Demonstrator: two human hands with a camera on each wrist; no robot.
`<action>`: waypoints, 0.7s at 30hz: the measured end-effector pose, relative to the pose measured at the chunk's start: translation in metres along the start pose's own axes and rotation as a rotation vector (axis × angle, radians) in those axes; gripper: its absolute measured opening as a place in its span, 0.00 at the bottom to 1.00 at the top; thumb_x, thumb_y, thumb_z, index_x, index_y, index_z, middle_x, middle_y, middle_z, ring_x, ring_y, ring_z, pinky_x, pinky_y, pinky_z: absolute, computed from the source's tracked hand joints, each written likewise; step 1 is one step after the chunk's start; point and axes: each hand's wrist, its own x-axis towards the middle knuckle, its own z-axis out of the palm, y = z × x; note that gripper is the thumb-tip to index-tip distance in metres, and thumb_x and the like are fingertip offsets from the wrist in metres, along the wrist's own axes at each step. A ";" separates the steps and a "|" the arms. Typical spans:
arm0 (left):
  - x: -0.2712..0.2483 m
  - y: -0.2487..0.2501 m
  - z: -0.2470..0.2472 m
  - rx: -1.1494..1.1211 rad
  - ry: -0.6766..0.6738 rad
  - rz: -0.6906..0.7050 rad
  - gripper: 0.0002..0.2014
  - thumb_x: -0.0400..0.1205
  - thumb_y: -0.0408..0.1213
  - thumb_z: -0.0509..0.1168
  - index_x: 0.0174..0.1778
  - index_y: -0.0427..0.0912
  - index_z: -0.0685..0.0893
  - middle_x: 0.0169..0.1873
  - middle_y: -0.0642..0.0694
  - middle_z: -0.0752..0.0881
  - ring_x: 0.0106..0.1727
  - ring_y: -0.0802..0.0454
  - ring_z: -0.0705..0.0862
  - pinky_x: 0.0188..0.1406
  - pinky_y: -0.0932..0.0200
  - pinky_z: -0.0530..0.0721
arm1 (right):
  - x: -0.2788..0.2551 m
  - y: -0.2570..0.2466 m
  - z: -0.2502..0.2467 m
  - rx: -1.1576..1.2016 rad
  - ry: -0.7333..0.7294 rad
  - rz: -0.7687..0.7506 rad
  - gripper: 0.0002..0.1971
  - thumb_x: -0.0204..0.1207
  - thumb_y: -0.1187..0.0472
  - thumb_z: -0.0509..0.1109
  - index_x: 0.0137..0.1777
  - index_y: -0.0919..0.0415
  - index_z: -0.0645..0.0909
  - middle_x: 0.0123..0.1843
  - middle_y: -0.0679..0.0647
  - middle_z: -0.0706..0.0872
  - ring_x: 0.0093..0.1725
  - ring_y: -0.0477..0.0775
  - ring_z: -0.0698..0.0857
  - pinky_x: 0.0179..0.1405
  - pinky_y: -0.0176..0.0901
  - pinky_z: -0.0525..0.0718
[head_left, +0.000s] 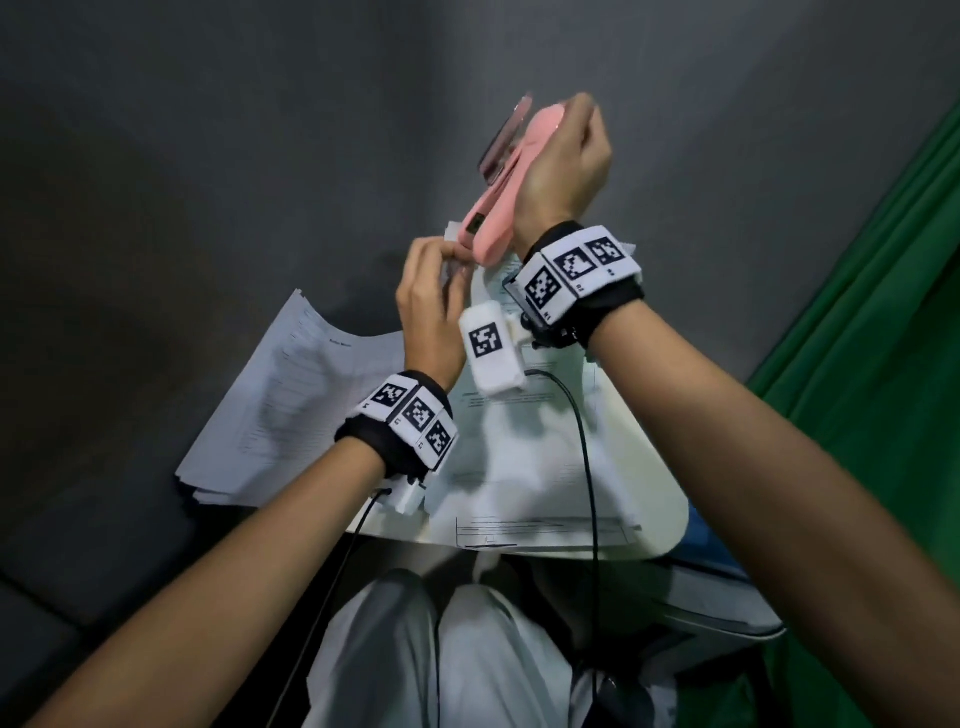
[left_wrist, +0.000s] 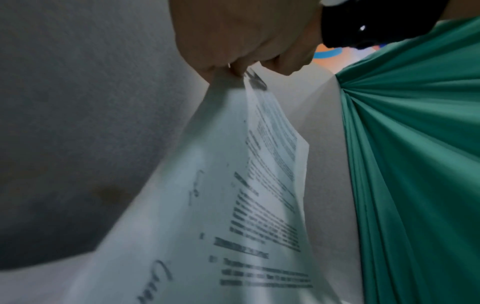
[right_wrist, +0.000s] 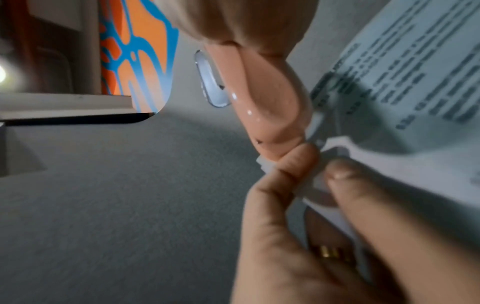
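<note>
Head view: I see the right hand (head_left: 563, 166) wrapped around the pink stapler (head_left: 493, 218), raised, with its nose end down at the left fingertips. The left hand (head_left: 428, 306) pinches the top corner of the printed sheets (head_left: 519, 457), which drape back under both wrists over the white tabletop (head_left: 665, 493). A second paper stack (head_left: 280, 405) lies outboard of the left wrist.

Left wrist view: the fingers (left_wrist: 233, 63) are clamped on the sheet corner. The pages are blurred and hang below the hand. There's green cloth (left_wrist: 415, 154) toward the right-hand side.

Right wrist view: the stapler tip touches the left forefinger at the corner. I can't tell if the paper sits inside its mouth.
</note>
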 end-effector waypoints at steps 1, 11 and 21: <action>-0.002 0.000 0.001 -0.006 0.003 -0.014 0.04 0.77 0.21 0.63 0.43 0.30 0.82 0.44 0.47 0.78 0.42 0.72 0.75 0.42 0.79 0.70 | 0.000 0.001 0.001 0.010 0.028 0.006 0.20 0.81 0.62 0.61 0.26 0.56 0.65 0.26 0.48 0.70 0.31 0.51 0.69 0.34 0.42 0.71; 0.002 0.005 -0.005 0.036 0.044 0.021 0.05 0.77 0.21 0.63 0.44 0.30 0.83 0.46 0.45 0.76 0.45 0.69 0.73 0.49 0.80 0.71 | 0.003 -0.006 0.005 0.044 0.048 -0.124 0.19 0.82 0.66 0.58 0.27 0.59 0.66 0.27 0.51 0.72 0.29 0.51 0.71 0.28 0.39 0.72; 0.010 0.012 -0.009 0.061 0.053 0.123 0.05 0.75 0.19 0.63 0.44 0.29 0.81 0.46 0.45 0.75 0.46 0.66 0.71 0.48 0.80 0.69 | -0.005 -0.003 0.011 0.004 0.017 -0.178 0.18 0.80 0.64 0.57 0.26 0.60 0.67 0.26 0.53 0.72 0.29 0.51 0.70 0.30 0.42 0.71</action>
